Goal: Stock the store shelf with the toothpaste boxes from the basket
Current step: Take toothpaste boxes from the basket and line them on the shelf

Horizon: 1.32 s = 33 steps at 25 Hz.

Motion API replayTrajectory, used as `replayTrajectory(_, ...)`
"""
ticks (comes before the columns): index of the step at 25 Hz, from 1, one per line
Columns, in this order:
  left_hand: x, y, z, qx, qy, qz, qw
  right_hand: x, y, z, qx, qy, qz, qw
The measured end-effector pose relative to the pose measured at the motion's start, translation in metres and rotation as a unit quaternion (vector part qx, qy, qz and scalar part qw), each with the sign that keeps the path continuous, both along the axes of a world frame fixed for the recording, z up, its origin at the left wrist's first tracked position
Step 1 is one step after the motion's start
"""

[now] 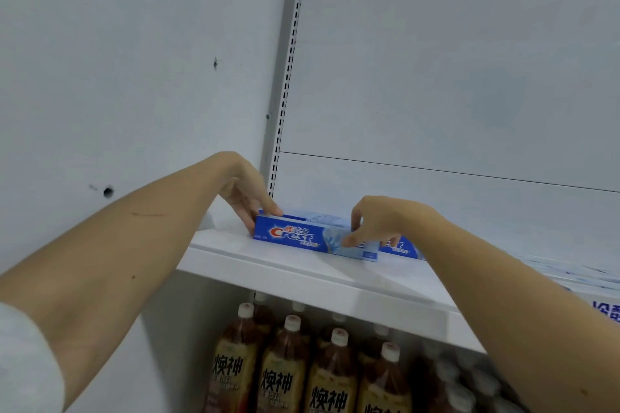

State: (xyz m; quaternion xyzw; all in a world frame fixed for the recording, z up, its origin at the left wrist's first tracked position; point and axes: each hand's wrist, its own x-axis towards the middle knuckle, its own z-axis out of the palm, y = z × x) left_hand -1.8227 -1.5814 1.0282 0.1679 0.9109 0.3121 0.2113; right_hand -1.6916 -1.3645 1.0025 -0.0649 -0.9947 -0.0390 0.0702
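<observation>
A blue toothpaste box (295,235) lies lengthwise on the white shelf (302,273), near its left end. My left hand (246,193) grips the box's left end, fingers over its top edge. My right hand (375,223) pinches the box's right end from above. A second blue toothpaste box (399,246) lies just right of it, mostly hidden behind my right hand and forearm. More pale box tops (325,217) show behind the front box. The basket is out of view.
Brown tea bottles (285,365) with white caps fill the shelf below. A slotted upright rail (287,77) runs up at the shelf's left end, next to a white wall. A blue-printed label (605,310) sits at the right edge.
</observation>
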Motion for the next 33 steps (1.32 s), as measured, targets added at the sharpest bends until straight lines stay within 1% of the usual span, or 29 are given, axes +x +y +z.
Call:
replayTrajectory(2,0.022,0.015,0.001,-0.008,0.018,-0.076,0.997,0.018,0.007,0.005,0.062,-0.01,-0.019,0.998)
replayTrajectory(5,0.039,0.05,-0.005,0.002,0.066,-0.149,0.987,0.034,0.025,0.004,0.045,0.004,0.007,0.999)
replayTrajectory(6,0.04,0.063,-0.008,0.012,0.1,-0.165,0.981,0.039,0.034,0.005,0.043,0.011,0.001,0.999)
replayTrajectory(7,0.038,0.074,-0.01,0.02,0.154,-0.175,0.972,0.042,0.043,0.006,0.044,0.024,-0.013,0.999)
replayTrajectory(9,0.031,0.091,-0.012,0.043,0.273,-0.182,0.944,0.047,0.06,0.009,0.06,0.063,-0.046,0.995)
replayTrajectory(10,0.028,0.098,-0.011,0.054,0.305,-0.183,0.933,0.047,0.066,0.009,0.073,0.078,-0.061,0.992)
replayTrajectory(11,0.025,0.104,-0.011,0.049,0.318,-0.189,0.928,0.046,0.071,0.01,0.086,0.087,-0.074,0.99)
replayTrajectory(14,0.02,0.118,-0.013,-0.019,0.326,-0.219,0.919,0.037,0.075,0.007,0.098,0.081,-0.09,0.988)
replayTrajectory(18,0.014,0.13,-0.022,-0.036,0.316,-0.234,0.919,0.021,0.078,-0.001,0.101,0.071,-0.093,0.988)
replayTrajectory(21,0.004,0.14,-0.032,-0.065,0.336,-0.238,0.909,0.006,0.081,-0.012,0.115,0.069,-0.089,0.987)
replayTrajectory(23,0.0,0.145,-0.034,-0.071,0.353,-0.23,0.904,-0.001,0.086,-0.018,0.09,0.083,-0.064,0.99)
replayTrajectory(25,-0.002,0.145,-0.031,-0.091,0.352,-0.226,0.904,0.003,0.096,-0.014,0.024,0.122,-0.033,0.992)
replayTrajectory(27,-0.003,0.144,-0.024,-0.113,0.327,-0.229,0.91,0.017,0.11,-0.002,-0.03,0.147,-0.032,0.988)
replayTrajectory(28,-0.004,0.142,-0.019,-0.102,0.301,-0.226,0.921,0.024,0.119,0.005,-0.034,0.139,-0.043,0.989)
replayTrajectory(30,-0.005,0.137,-0.011,-0.052,0.236,-0.214,0.947,0.037,0.135,0.017,0.008,0.087,-0.082,0.993)
replayTrajectory(31,-0.007,0.136,-0.008,-0.037,0.213,-0.213,0.953,0.043,0.142,0.019,0.041,0.054,-0.105,0.992)
replayTrajectory(33,-0.008,0.136,-0.005,-0.05,0.194,-0.223,0.954,0.046,0.151,0.019,0.08,0.01,-0.132,0.988)
